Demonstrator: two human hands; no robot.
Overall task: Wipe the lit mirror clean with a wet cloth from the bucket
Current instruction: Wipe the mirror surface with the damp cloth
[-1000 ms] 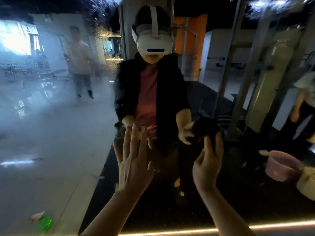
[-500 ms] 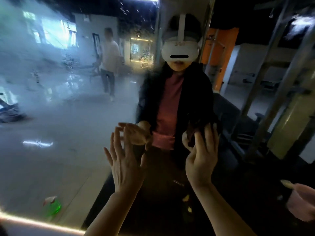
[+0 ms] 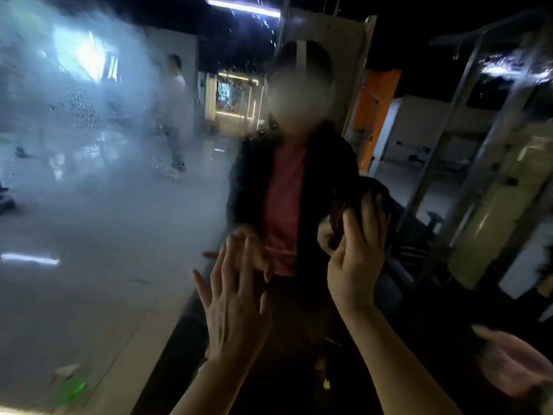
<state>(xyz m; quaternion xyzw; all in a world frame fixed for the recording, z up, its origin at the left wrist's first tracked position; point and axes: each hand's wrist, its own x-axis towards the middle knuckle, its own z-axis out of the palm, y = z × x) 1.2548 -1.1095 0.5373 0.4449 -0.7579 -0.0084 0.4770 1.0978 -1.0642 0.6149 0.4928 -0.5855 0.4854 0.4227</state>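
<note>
Now we see our right hand (image 3: 357,259) higher on the mirror (image 3: 98,223) than it was a second ago, with the dark cloth (image 3: 363,196) pushed up from about waist level of our reflection to beside its chest. The fingers look fairly straight and spread, pressing the cloth flat against the glass rather than bunching it; the picture is motion-blurred, so we cannot tell whether the thumb hooks the cloth's edge. Our left hand (image 3: 236,307) has kept its place low and to the left of the cloth, fingers spread and holding nothing, and whether its tips actually touch the glass we cannot tell. Our view has swung too: the glowing strip along the mirror's bottom edge has slipped out of sight but for a gleam at the lower left, and a lit strip (image 3: 242,6) now shows at the top. The pink bucket (image 3: 514,363) has slid to the lower right corner, well apart from the cloth. We judge the wiping to be in mid-stroke, travelling upward. Much of the left side is hazy and beaded with droplets (image 3: 79,106), so a good deal of glass seems left to cover.
</note>
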